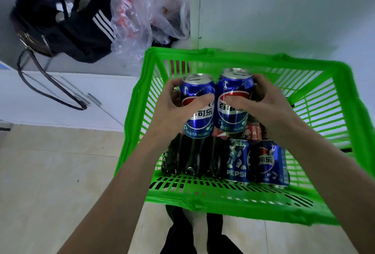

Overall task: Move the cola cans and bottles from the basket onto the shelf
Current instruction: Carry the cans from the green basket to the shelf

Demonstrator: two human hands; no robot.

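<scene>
Risk first: I carry two cans at once, one per hand, so neither has a spare hand to catch it; the walls look slick, and a loose wrap could let one drop onto the stock below or clip the green basket (pixel 233 197) rim at 12 o'clock on the way out. My left hand (pixel 172 109) wraps the left blue cola can (pixel 199 111), thumb across its front, fingers round its far side. My right hand (pixel 261 103) grips the right blue cola can (pixel 233 101) likewise. Both cans stand upright, side by side, above the basket's middle. At 6 o'clock lie dark cola bottles (pixel 190 158), two blue cans (pixel 257 162) and a red can (pixel 250 132). The shelf is out of view.
</scene>
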